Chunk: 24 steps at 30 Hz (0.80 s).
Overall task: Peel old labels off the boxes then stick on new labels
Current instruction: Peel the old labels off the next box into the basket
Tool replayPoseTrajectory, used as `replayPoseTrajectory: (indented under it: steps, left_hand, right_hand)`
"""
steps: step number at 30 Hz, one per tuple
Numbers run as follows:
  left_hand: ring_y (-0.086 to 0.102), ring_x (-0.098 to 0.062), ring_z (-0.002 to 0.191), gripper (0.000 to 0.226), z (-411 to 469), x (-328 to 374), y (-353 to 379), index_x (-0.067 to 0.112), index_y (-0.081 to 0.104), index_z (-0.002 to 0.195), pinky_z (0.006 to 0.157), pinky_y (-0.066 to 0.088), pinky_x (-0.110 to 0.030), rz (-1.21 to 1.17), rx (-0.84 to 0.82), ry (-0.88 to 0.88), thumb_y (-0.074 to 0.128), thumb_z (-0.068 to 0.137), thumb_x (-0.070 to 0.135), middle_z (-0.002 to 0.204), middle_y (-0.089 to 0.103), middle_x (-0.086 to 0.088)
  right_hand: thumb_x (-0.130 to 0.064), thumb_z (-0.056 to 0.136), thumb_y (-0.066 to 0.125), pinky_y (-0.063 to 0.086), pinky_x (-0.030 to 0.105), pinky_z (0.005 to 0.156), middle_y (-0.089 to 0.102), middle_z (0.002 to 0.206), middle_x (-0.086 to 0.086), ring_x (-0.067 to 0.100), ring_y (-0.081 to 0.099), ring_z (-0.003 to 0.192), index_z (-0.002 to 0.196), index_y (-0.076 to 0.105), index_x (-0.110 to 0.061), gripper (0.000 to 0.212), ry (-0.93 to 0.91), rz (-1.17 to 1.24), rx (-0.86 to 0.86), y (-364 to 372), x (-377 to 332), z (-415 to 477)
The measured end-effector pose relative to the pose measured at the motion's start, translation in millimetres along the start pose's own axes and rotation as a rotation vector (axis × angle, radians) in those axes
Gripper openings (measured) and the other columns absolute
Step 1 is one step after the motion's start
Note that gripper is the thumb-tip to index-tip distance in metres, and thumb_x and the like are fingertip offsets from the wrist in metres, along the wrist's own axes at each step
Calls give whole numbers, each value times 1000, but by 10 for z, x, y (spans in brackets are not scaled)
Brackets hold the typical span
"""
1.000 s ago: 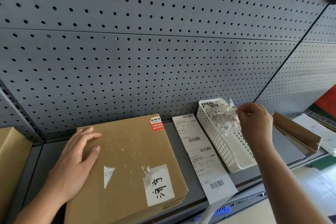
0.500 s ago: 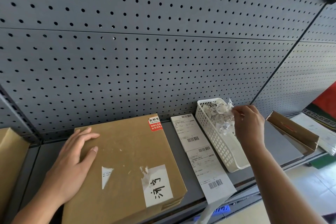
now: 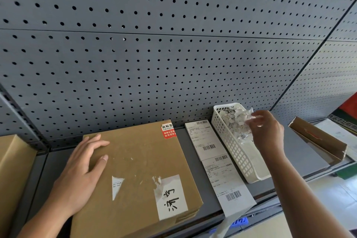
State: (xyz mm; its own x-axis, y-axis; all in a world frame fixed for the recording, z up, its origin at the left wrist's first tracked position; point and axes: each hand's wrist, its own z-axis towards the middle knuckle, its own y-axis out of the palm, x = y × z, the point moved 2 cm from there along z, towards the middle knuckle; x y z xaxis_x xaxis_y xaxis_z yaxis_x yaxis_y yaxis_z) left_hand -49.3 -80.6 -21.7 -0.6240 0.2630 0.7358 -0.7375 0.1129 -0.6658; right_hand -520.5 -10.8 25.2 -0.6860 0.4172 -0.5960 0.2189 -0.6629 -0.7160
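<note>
The left hand [image 3: 81, 172] is resting flat, fingers loose, on the box [image 3: 139, 156]; right of the box, the right hand [image 3: 267, 131] is pinching a label scrap [image 3: 248, 113].

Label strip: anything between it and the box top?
Nothing visible. The label strip lies just right of the box. The left hand rests on the box's left side; the right hand pinches a scrap over the basket.

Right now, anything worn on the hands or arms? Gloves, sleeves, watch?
Nothing worn that shows. The left hand and right hand are bare: no gloves, rings or tape. The left forearm and right forearm are uncovered up to the frame edge, with no sleeve, watch or wristband in view. The right hand's fingertips are blurred, so small marks there can't be ruled out.
</note>
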Motion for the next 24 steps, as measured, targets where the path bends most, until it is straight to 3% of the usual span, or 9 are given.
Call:
replayPoseTrajectory:
  steps: [4,7,11,18,24]
  left_hand:
    - [7,17,146,34,-3,2,-2,57,50,123,117,17,-37,4,2,-4,41,90,56,150,26,43]
    - [7,17,146,34,-6,4,-2,57,50,123,116,18,-37,1,3,-7,42,90,56,152,28,39]
    - [7,17,146,33,-5,14,2,57,50,123,116,18,-37,1,5,-9,42,90,55,152,28,39]
    - [7,16,146,34,-5,-7,4,55,50,124,118,18,-39,10,4,-10,42,91,55,152,27,40]
    - [6,16,146,35,-2,-4,6,53,51,125,118,18,-40,3,5,-9,42,91,55,152,27,40]
  right_hand:
    - [-20,93,67,37,35,77,72,90,-3,26,55,99,93,72,-22,5,-27,-41,-8,55,48,19]
    - [-18,95,64,29,32,80,68,104,6,28,46,104,97,75,-15,11,-19,-102,-27,84,43,1]
    - [-17,95,65,33,34,89,51,111,10,30,42,109,100,75,-13,12,3,-153,-35,97,33,-16]
    - [-13,98,55,40,40,90,59,110,15,35,47,112,112,74,-6,24,-34,-259,-82,127,-1,-55]
    - [-14,93,59,42,36,85,61,97,9,32,56,102,101,78,-9,21,-7,-206,-187,5,-38,-2]
